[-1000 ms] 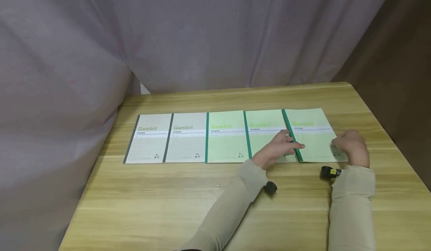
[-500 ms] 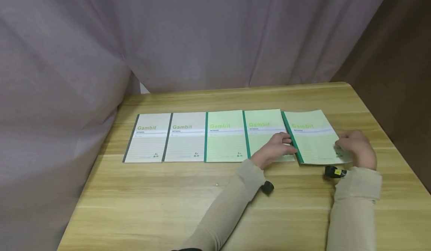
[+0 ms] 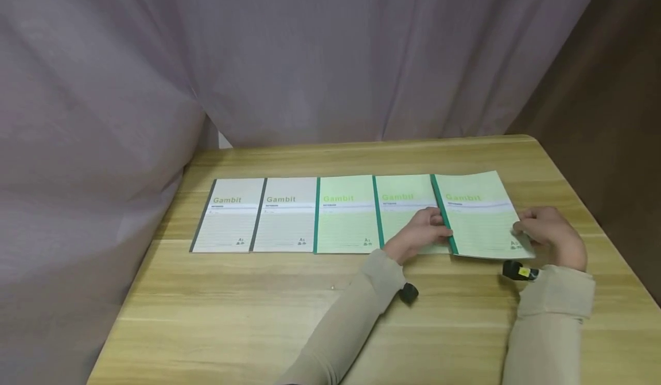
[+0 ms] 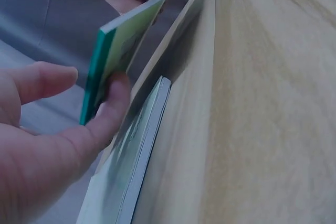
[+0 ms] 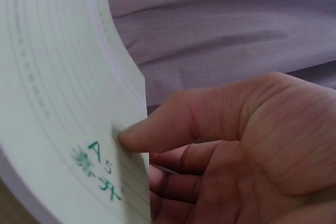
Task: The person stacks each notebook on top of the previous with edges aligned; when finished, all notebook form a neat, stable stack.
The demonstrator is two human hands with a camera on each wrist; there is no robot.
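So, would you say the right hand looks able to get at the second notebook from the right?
Probably not freely: the right hand pinches the rightmost green-spined Gambit notebook, and the left hand partly covers the second green-spined Gambit notebook from the right.

Before the curtain (image 3: 310, 58), four notebooks (image 3: 343, 224) lie abreast on the table (image 3: 248, 304), left of a fifth notebook (image 3: 480, 218).

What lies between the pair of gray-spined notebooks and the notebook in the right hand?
One green-spined notebook, then a second green notebook beside it, partly hidden by the left hand. The head view shows this.
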